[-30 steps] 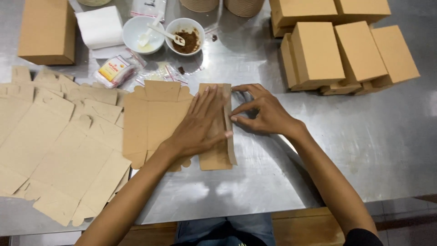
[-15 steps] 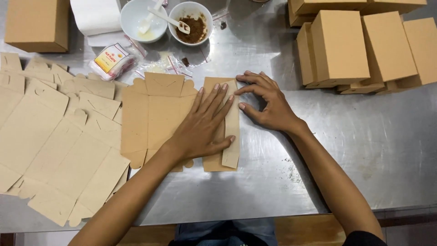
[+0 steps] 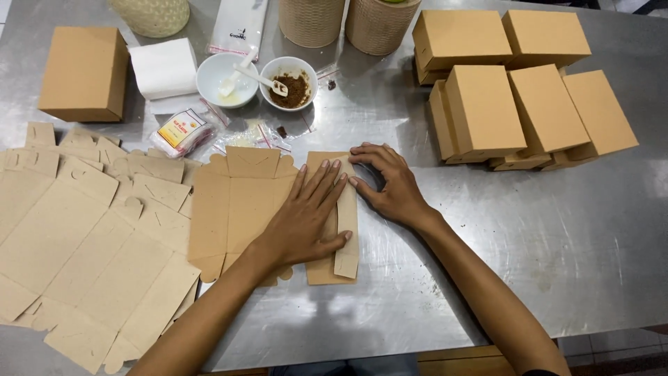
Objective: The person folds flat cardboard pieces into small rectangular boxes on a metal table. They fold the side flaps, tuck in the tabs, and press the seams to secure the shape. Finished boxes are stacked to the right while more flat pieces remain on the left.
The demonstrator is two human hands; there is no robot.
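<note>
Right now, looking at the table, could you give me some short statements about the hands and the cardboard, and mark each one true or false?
1. The left hand lies flat on the box blank. True.
2. The right hand holds a spoon. False: it presses the blank's folded flap.
3. Folded boxes stand to the right. True.
4. Both bowls are empty. False: one bowl holds brown powder.

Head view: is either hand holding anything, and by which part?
Nothing is lifted. The left hand presses flat on the folded cardboard box blank on the steel table; the right hand has its fingers on the blank's upper right edge.
</note>
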